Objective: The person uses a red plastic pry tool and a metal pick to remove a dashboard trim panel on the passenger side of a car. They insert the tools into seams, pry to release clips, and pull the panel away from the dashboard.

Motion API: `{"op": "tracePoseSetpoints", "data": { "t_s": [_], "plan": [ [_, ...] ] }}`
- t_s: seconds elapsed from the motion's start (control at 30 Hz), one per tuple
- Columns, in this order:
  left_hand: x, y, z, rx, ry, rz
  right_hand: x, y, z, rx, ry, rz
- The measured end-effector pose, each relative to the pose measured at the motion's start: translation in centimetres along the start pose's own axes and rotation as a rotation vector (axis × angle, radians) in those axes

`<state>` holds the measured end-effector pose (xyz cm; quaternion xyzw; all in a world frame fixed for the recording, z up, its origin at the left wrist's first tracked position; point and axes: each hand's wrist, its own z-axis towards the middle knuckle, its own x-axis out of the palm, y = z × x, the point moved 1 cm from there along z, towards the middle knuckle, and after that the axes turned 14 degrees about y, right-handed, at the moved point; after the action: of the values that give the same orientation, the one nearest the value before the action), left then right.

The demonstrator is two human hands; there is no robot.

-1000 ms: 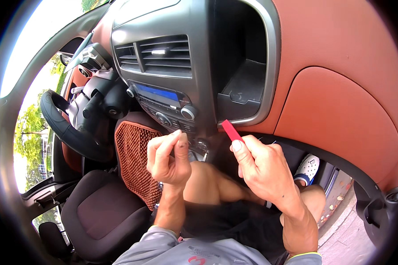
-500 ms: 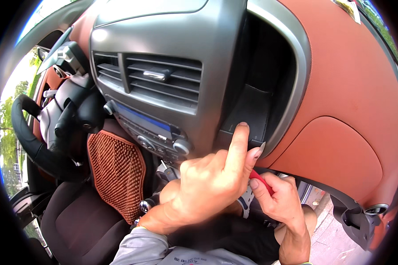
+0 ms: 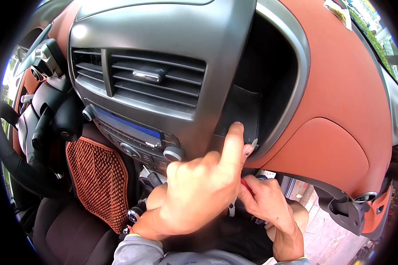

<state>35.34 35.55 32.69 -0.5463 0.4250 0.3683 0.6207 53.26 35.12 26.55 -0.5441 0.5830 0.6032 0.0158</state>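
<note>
My left hand [image 3: 203, 190] reaches up over the centre console. Its index finger is stretched out, the tip on a flat black panel [image 3: 245, 106] inside a tall dashboard recess; the other fingers are mostly hidden. Lower and to the right, my right hand [image 3: 267, 198] is closed around a red-handled tool [image 3: 247, 186], mostly covered by my hands. A pointed metal tip [image 3: 254, 143], apparently the tool's, shows beside the left fingers at the panel's lower edge. Whether the tip touches the panel is unclear.
Left of the recess are air vents [image 3: 157, 79] and a radio panel [image 3: 128, 130]. A steering wheel [image 3: 22, 168], gear lever [image 3: 135, 214] and beaded seat cover [image 3: 97, 183] lie further left. The reddish-brown dashboard [image 3: 340, 88] curves around to the right, above paving [image 3: 309, 234].
My view has shifted, bringing the console closer. The right hand and its red-handled tool have moved in behind my left hand, hiding more of the handle. The left index finger stays on the panel.
</note>
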Motion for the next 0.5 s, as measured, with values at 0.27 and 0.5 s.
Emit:
{"op": "tracePoseSetpoints", "data": {
  "t_s": [0.27,0.5],
  "plan": [
    [-3.4,-0.2,0.2,0.040,0.038,0.102,-0.5,-1.3,-0.4,0.008,-0.091,-0.099],
    [-10.7,-0.6,3.9,0.421,0.091,0.651,0.0,1.1,-0.6,-0.173,-0.056,-0.044]
  ]
}}
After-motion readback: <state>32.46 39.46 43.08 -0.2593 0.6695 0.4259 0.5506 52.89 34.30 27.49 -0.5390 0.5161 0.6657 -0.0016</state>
